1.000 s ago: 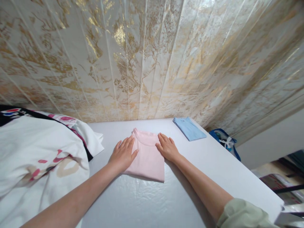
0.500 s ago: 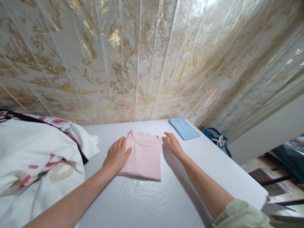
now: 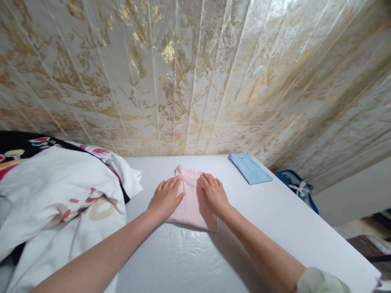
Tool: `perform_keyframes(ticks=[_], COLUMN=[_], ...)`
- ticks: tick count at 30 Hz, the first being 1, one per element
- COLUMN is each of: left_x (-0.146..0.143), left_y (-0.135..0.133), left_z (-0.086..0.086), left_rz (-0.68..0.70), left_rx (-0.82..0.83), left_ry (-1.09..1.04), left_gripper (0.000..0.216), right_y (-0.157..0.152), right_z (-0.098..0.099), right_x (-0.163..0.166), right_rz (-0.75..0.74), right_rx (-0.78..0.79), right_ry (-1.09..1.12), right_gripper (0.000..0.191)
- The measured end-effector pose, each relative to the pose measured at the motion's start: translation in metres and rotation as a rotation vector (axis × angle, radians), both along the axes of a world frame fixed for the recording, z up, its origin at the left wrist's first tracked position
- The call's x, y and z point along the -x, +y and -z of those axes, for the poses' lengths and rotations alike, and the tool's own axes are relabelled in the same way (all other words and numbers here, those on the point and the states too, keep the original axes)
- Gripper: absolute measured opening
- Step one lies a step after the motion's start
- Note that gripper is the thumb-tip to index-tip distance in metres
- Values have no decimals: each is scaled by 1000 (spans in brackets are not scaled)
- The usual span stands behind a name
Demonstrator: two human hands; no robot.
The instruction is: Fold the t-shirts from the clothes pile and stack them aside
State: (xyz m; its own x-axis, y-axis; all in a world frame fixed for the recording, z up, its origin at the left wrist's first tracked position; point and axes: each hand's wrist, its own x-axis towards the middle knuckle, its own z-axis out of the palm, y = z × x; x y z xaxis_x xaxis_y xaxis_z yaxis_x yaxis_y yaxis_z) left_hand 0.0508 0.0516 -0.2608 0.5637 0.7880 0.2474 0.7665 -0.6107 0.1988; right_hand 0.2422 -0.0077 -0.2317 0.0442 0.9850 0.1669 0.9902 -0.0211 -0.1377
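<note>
A folded pink shirt point(image 3: 192, 205) lies on the white table point(image 3: 275, 219), neckline toward the wall. My left hand point(image 3: 165, 198) rests flat on its left side, fingers stretched out. My right hand point(image 3: 213, 192) lies flat on its right side, fingers extended toward the collar. Both hands press on the cloth and hold nothing.
A folded light blue shirt point(image 3: 249, 168) lies at the far right of the table by the wall. A heap of white printed clothes point(image 3: 61, 199) fills the left side. A blue bag point(image 3: 297, 188) sits beyond the table's right edge. A gold-patterned wall stands behind.
My right hand has come back from the table beside the shirt onto its right half. The left hand has stayed flat on the left half.
</note>
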Motion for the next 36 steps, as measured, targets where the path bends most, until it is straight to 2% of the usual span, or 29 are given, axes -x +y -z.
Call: perform_keyframes(ticks=[4, 7, 10, 14, 17, 20, 24, 28, 32, 36], left_x=[-1, 0, 1, 1, 1, 2, 3, 5, 6, 4], left_y=[0, -2, -5, -6, -6, -7, -9, -8, -6, -7], left_z=[1, 1, -1, -2, -4, -10, -17, -10, -2, -2], left_rz=[-11, -51, -96, -108, -116, -132, -58, 13, -21, -31], left_rx=[-30, -37, -32, -2, 12, 4, -32, 57, 90, 70], left_ry=[0, 27, 65, 92, 92, 93, 82, 100, 114, 116], left_gripper=[45, 46, 52, 59, 61, 61, 59, 63, 68, 68], right_y=[32, 58, 69, 65, 63, 64, 67, 67, 53, 24], right_z=[-3, 4, 12, 12, 3, -4, 1, 4, -2, 5], right_x=[37, 51, 52, 34, 11, -3, 2, 6, -4, -1], right_rz=[-246, -260, -215, -241, -105, -2, 21, 85, 38, -153], right_rx=[-22, 29, 50, -10, -83, -88, -92, -121, -192, -67], right_ry=[93, 141, 158, 165, 150, 103, 58, 48, 38, 48], right_gripper=[47, 45, 47, 46, 40, 28, 21, 26, 36, 39])
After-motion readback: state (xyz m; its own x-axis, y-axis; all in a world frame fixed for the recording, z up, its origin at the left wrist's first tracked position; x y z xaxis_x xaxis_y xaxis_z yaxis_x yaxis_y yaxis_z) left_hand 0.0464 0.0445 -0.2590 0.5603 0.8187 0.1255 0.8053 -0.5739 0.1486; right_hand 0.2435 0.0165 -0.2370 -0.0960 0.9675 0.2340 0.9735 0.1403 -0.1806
